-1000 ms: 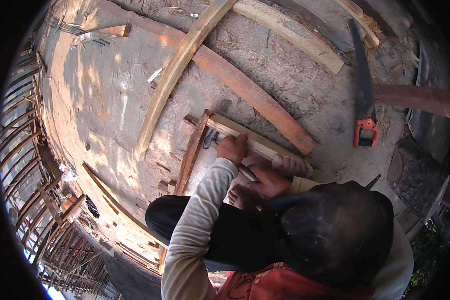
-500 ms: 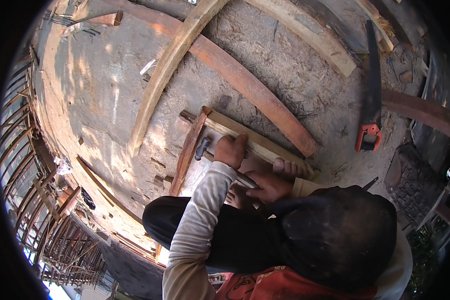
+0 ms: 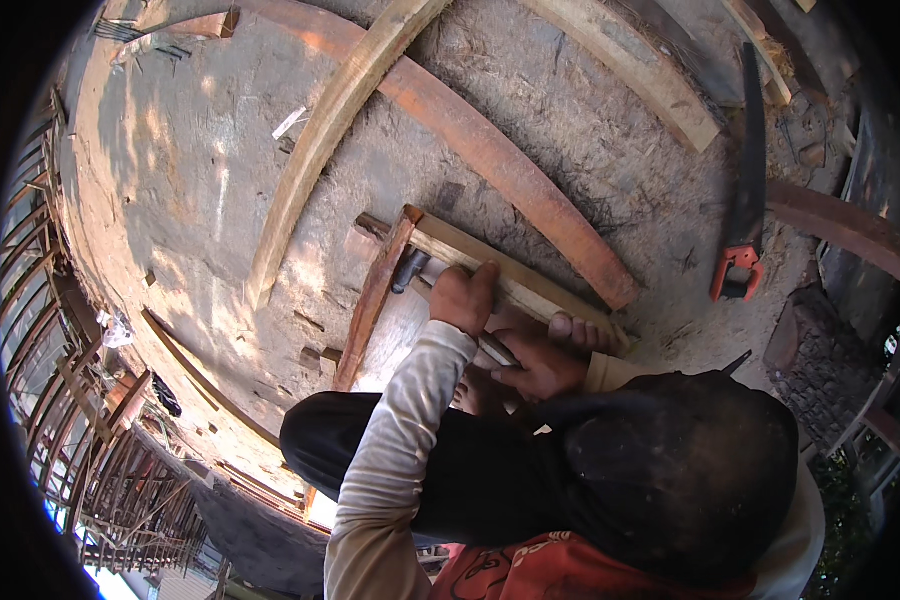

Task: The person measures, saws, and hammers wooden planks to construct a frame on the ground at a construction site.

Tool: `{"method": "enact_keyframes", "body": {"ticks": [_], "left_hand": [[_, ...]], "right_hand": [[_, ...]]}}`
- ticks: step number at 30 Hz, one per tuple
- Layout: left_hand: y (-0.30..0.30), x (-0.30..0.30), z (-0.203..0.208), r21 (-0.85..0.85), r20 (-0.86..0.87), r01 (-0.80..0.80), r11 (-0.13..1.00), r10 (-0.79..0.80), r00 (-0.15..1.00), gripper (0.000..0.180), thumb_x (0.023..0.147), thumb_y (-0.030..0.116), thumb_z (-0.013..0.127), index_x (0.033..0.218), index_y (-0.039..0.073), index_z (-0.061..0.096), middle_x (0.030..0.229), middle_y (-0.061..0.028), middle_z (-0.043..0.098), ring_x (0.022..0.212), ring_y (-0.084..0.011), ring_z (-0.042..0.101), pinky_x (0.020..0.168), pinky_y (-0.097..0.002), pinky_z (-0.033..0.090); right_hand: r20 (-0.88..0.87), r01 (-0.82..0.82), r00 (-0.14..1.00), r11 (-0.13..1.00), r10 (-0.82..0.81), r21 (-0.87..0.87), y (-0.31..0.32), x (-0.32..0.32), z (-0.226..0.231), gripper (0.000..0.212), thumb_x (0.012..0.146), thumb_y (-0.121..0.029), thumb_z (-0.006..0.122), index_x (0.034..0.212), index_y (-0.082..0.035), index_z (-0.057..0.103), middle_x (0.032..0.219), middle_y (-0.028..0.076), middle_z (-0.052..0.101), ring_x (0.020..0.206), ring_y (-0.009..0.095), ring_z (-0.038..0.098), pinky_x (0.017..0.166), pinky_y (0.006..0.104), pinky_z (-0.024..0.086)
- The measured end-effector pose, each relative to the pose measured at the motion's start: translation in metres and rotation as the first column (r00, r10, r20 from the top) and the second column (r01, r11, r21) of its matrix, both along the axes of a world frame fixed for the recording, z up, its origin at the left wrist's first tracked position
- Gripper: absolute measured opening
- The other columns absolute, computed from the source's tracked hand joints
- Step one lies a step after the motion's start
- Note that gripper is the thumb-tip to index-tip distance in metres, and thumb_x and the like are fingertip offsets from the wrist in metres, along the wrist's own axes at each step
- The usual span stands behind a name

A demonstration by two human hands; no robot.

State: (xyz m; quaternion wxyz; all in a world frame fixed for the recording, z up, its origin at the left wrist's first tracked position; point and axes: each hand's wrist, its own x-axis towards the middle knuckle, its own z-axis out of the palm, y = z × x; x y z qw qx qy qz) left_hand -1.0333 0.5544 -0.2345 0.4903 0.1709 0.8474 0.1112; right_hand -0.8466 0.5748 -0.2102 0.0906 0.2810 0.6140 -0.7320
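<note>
My left hand has its fingers closed over the edge of a pale timber; whether a nail is in them is hidden. A claw-less-looking hammer lies beneath it, its dark head beside a reddish-brown board set across the timber's left end. From under my left wrist the hammer's handle comes out into my right hand, which is closed round it. Bare toes, or possibly fingertips, press on the timber's right part.
A handsaw with an orange-red handle lies at the right. Beyond my hands, a long pale beam crosses a reddish beam. Another pale beam lies farther off. My black-trousered knees frame the work.
The hammer head has moved away from me, closer to the corner of board and timber. Both hands keep nearly the same places.
</note>
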Motion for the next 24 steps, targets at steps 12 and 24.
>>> {"method": "enact_keyframes", "body": {"ticks": [12,24], "left_hand": [[-0.002,-0.003,-0.004,0.008,0.028,0.022,1.0,-0.022,0.999,0.051,0.092,0.044,0.06,0.076,-0.003,0.073,0.064,-0.0142,0.069,0.065,-0.0252,0.069,0.066,-0.0381,0.053],[0.016,-0.014,0.02,-0.018,0.239,-0.103,0.995,0.104,0.965,0.053,0.093,0.043,0.06,0.078,-0.006,0.07,0.063,-0.0159,0.067,0.057,-0.0249,0.065,0.057,-0.039,0.05]], "right_hand": [[-0.099,-0.145,0.985,0.989,0.142,-0.027,0.012,0.004,0.011,0.051,0.092,-0.023,0.067,0.133,0.001,0.05,0.11,0.022,0.065,0.103,0.034,0.066,0.091,0.0418,0.049],[-0.112,-0.561,0.828,0.808,0.549,-0.183,0.105,0.027,0.019,0.057,0.092,-0.038,0.069,0.137,-0.007,0.054,0.108,0.012,0.068,0.103,0.025,0.065,0.09,0.0376,0.049]]}}
